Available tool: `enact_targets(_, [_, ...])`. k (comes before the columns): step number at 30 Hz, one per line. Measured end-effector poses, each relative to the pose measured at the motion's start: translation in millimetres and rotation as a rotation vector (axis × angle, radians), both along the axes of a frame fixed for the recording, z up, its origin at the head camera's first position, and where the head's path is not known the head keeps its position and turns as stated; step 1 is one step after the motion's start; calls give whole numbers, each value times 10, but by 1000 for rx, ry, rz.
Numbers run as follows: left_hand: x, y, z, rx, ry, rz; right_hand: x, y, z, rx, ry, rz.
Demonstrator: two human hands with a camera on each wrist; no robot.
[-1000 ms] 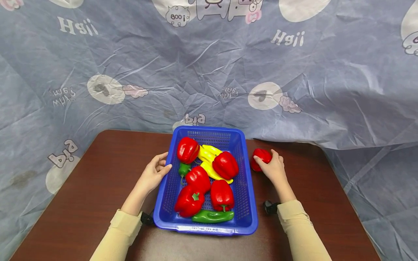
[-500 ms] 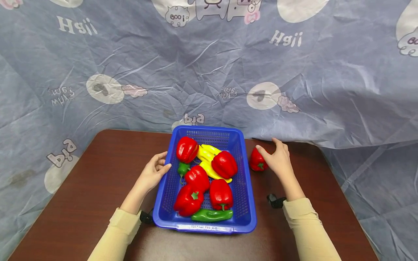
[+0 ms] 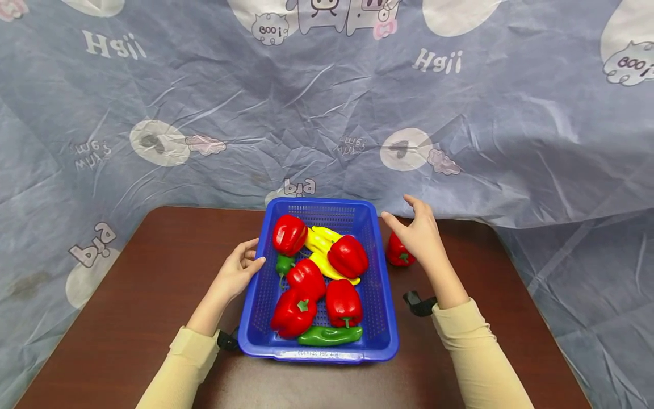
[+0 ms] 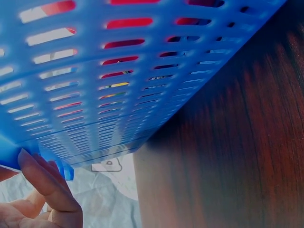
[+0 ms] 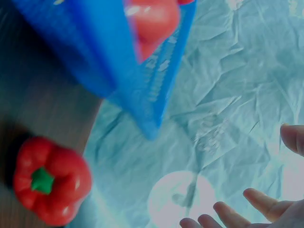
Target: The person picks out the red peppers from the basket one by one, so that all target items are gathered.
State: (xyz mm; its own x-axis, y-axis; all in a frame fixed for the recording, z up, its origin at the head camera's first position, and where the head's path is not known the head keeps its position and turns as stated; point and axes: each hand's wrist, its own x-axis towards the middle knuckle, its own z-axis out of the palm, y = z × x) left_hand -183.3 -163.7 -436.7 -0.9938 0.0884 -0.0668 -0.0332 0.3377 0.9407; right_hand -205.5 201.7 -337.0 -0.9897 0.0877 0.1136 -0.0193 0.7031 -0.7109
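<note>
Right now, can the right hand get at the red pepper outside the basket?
Probably yes: the right hand is empty and close, and the right wrist view shows nothing between it and that pepper.

Blue basket (image 3: 357,355), red peppers (image 3: 348,257), yellow peppers (image 3: 317,243), brown table (image 3: 174,250), cartoon-printed cloth (image 3: 245,102)

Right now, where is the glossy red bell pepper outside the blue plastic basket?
In the head view, the glossy red bell pepper is on the dark brown table, just right of the blue plastic basket, partly hidden behind the right hand.
</note>
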Motion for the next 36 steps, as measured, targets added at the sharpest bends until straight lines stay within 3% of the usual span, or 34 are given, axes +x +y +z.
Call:
enact_targets(11, [-8,1,-5,-27,0,5,-18,-425,12,-25,-67,72])
enact_targets(25, [12,16,16,-21,2,9,-21,-687,-271,-40,-163,108])
enact_targets(36, [10,32,10,-29,6,17,-51,-780,-522,15,-240,108])
